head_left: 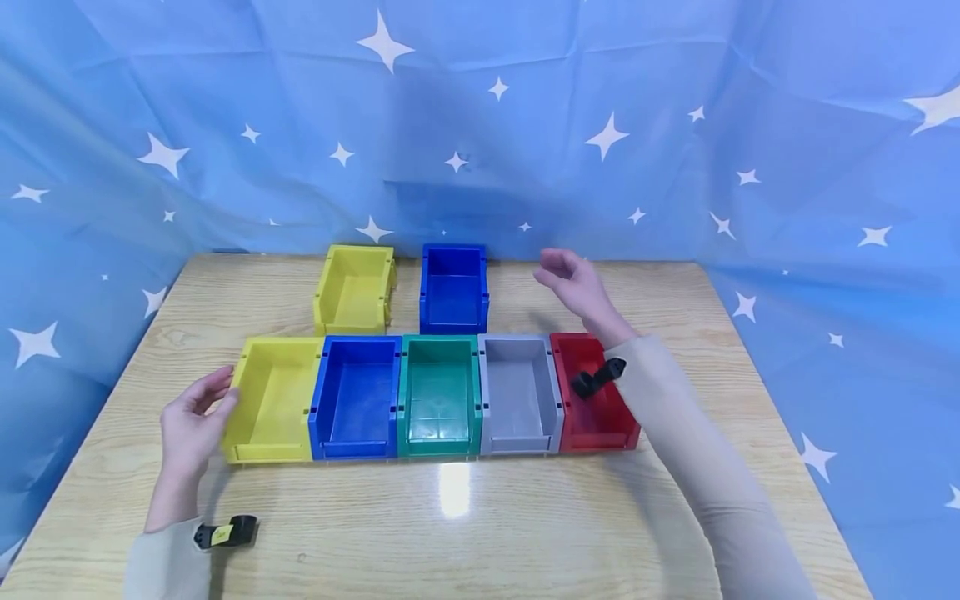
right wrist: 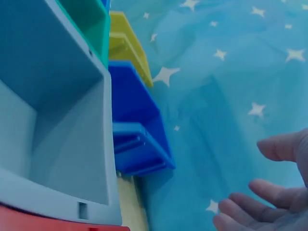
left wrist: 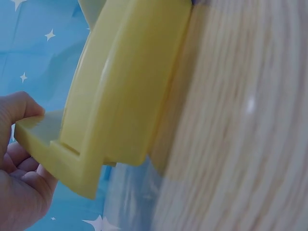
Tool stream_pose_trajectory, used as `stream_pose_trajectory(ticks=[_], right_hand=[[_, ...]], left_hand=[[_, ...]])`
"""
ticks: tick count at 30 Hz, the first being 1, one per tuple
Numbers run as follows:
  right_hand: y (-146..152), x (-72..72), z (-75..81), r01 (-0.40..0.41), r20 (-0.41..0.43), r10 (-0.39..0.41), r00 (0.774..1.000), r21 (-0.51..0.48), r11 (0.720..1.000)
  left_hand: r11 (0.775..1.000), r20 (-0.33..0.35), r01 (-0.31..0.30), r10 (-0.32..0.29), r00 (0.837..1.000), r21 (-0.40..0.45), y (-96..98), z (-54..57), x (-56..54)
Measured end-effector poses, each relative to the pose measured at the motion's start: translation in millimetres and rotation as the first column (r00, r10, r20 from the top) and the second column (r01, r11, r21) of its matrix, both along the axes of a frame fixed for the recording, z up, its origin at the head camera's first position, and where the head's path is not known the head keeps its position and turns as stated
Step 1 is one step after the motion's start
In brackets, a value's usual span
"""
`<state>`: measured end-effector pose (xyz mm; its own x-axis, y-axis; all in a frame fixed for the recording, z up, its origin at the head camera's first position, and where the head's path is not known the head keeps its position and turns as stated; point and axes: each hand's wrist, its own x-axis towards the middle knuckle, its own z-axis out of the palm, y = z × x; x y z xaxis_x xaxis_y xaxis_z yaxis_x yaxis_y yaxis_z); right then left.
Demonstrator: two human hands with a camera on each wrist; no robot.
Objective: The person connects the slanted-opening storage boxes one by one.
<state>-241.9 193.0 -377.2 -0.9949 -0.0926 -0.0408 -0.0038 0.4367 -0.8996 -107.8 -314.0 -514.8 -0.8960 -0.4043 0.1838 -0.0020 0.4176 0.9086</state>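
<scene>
At the left end of the front row, my left hand [head_left: 193, 417] holds the side edge of a yellow bin [head_left: 276, 392]. In the left wrist view, the thumb of that hand [left wrist: 24, 192] lies on one side of the yellow rim [left wrist: 60, 159] and the fingers on the other. My right hand [head_left: 576, 287] is in the air beyond the red bin [head_left: 600, 425], holding nothing. Its fingers are loosely bent and apart from the thumb in the right wrist view. The rear blue bin [head_left: 453, 287] is the closest one to its left.
Between the yellow and red bins, the front row has a blue bin [head_left: 363, 400], a green bin [head_left: 438, 392] and a grey bin [head_left: 517, 392]. A second yellow bin [head_left: 356, 287] stands behind, near the starry blue curtain [head_left: 465, 108]. All stand on a wooden table [head_left: 375, 533].
</scene>
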Motion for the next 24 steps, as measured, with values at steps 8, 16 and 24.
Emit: stream_pose_trajectory(ticks=[8, 16, 24], right_hand=[[-16.0, -33.7, -5.2, 0.053, 0.143, -0.03, 0.989, -0.156, 0.986], [-33.4, -59.9, -17.4, 0.115, 0.244, -0.053, 0.968, -0.248, 0.962], [-52.6, -72.4, -33.1, 0.16, 0.345, -0.054, 0.937, -0.288, 0.944]], left_hand=[[0.996, 0.1, -0.063, 0.057, 0.993, 0.056, 24.5, 47.2, 9.8], [0.999, 0.083, -0.039, 0.036, 0.996, 0.034, 16.7, 42.7, 8.9], [1.0, -0.007, 0.015, -0.015, 1.0, -0.007, -6.5, 8.7, 3.8]])
